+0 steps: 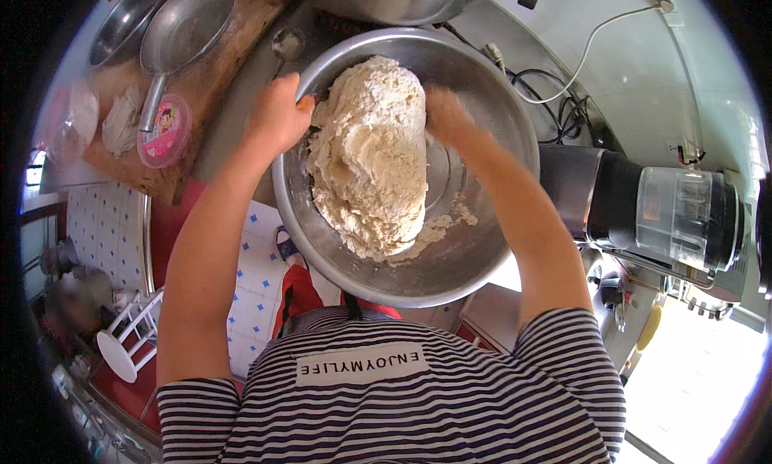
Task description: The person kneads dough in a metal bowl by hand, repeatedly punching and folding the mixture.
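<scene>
A wide stainless steel bowl (482, 259) is in front of me, holding a big, rough-surfaced mass of pale dough (374, 162). My left hand (280, 115) grips the bowl's left rim, its thumb over the inner side near the dough. Inside the bowl, my right hand (447, 117) presses against the dough's upper right side. That hand is blurred, and its fingertips are hidden, so I cannot tell how they are bent. Loose dough scraps (443, 226) stick to the bowl's floor at the lower right.
Beyond the bowl stands a large lidded metal pot (410, 2). A ladle (286, 45) lies to its left. The wooden board (211, 72) bears a metal scoop (187, 30) and a pink-lidded tub (164, 132). At right are black cables (561, 102) and a blender-like appliance (675, 210).
</scene>
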A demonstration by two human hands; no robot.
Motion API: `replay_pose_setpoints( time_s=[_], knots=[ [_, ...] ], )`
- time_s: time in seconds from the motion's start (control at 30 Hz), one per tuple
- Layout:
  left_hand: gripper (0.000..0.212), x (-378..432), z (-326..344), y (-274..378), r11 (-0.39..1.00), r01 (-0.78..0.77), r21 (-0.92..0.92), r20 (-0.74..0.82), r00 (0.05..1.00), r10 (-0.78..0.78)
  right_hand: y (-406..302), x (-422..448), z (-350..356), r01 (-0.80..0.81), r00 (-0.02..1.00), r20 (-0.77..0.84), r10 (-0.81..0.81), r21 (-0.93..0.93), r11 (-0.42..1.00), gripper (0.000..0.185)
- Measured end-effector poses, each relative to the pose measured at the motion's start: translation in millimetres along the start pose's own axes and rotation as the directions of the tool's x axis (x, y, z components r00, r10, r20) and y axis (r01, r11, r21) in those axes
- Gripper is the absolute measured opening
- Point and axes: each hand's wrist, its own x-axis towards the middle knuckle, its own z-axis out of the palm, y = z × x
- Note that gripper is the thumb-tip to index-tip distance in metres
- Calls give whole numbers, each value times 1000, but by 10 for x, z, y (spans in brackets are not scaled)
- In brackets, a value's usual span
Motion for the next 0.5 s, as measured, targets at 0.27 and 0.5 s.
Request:
replay_pose_setpoints(
  time_s=[0.27,0.5],
  knots=[
    [20,-107,-26,28,994,71,82,-62,996,-66,-568,-1304,268,-523,793,346,502,-38,851,28],
    [21,-33,-47,-67,995,33,95,-3,999,-33,-542,-1241,158,-414,837,437,330,111,903,23]
  ],
)
